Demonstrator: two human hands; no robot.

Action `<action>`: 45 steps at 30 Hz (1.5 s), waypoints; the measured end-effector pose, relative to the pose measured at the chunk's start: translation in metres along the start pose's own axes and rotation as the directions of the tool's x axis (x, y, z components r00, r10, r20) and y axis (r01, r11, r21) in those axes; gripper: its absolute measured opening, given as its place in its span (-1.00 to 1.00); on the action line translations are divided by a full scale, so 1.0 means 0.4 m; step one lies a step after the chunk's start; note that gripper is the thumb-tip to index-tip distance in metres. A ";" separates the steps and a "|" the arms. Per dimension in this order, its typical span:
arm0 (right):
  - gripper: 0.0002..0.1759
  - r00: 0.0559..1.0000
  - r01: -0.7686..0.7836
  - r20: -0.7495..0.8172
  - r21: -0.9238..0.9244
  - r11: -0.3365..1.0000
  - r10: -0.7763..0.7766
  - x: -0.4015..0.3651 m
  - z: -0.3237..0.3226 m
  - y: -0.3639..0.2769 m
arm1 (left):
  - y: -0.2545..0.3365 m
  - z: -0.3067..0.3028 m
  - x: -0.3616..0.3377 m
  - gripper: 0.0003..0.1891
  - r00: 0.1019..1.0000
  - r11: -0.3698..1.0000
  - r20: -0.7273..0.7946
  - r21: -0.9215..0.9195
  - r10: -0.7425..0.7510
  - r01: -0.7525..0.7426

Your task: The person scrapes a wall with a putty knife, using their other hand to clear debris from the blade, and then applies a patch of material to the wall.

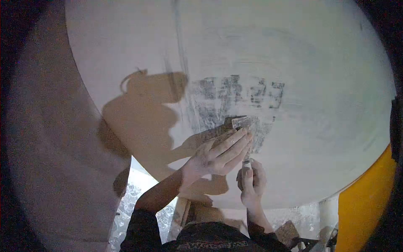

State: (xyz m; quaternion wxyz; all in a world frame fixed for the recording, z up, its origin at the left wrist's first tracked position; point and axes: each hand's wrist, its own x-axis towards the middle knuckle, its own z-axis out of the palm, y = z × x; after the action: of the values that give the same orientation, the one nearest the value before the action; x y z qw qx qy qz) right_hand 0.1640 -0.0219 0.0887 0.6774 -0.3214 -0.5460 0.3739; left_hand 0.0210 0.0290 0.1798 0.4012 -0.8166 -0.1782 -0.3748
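My right hand point(252, 180) is wrapped round the handle of a scraper point(242, 122), whose flat blade lies against a large pale rounded surface point(319, 138). The fingertips of my left hand point(222, 153) rest on the scraper just below its blade, fingers extended and close together. Dark smeared patches point(228, 92) mark the surface above and around the blade. Both hands look dusty with pale powder.
Shadows of my head and arms point(142, 113) fall across the left of the surface. A grey curved wall point(50, 138) stands at left. An orange-yellow panel point(365, 201) is at lower right. Below lies a white-splattered floor point(138, 189) and a brown block point(287, 232).
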 end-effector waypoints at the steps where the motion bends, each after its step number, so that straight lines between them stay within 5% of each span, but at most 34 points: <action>1: -0.59 1.000 -0.003 -0.004 0.002 1.000 0.003 0.004 0.006 0.004 | -0.003 0.004 -0.001 -0.70 0.999 1.000 0.032 0.001 0.028 -0.028; 6: -0.64 0.968 0.169 -0.165 -0.129 0.977 -0.189 0.013 0.045 0.011 | -0.033 0.030 0.009 -0.69 0.998 0.998 0.001 -0.033 0.059 -0.059; 15: -0.74 0.928 0.301 -0.167 -0.189 0.935 -0.333 -0.007 0.041 0.117 | -0.046 0.037 -0.019 -0.71 0.990 0.989 0.022 0.038 0.143 -0.143; 22: -0.82 0.936 0.261 -0.141 -0.342 0.903 -0.323 -0.012 0.027 0.133 | -0.069 0.047 -0.011 -0.73 0.978 0.978 0.010 -0.002 0.209 -0.209; 24: -0.85 0.960 0.149 -0.193 -0.256 0.955 -0.202 -0.015 0.038 0.127 | -0.075 0.040 -0.005 -0.74 0.973 0.973 -0.002 0.008 0.232 -0.232; 36: -0.85 0.922 0.091 -0.383 0.054 0.994 -0.064 -0.033 0.087 0.074 | -0.097 0.045 0.002 -0.88 0.960 0.958 -0.027 0.067 0.280 -0.278; 40: -0.87 0.871 0.166 -0.469 -0.009 0.986 -0.150 -0.029 0.106 0.071 | -0.091 0.057 0.002 -0.88 0.947 0.950 -0.120 0.132 0.299 -0.283; 42: -0.82 0.865 0.261 -0.373 -0.234 0.937 -0.334 -0.032 0.096 0.077 | -0.095 0.054 0.010 -0.88 0.945 0.949 -0.114 0.120 0.306 -0.293; 45: -0.78 0.925 0.206 -0.309 -0.074 0.976 -0.219 -0.044 0.075 0.088 | -0.087 0.061 0.005 -0.89 0.952 0.957 -0.112 0.082 0.285 -0.277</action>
State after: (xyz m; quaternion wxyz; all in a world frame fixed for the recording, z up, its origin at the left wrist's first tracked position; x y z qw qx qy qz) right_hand 0.1270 -0.0182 0.0560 0.7859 -0.3294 -0.4696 0.2310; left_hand 0.0130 0.0696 0.1897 0.4873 -0.7954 -0.0473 -0.3572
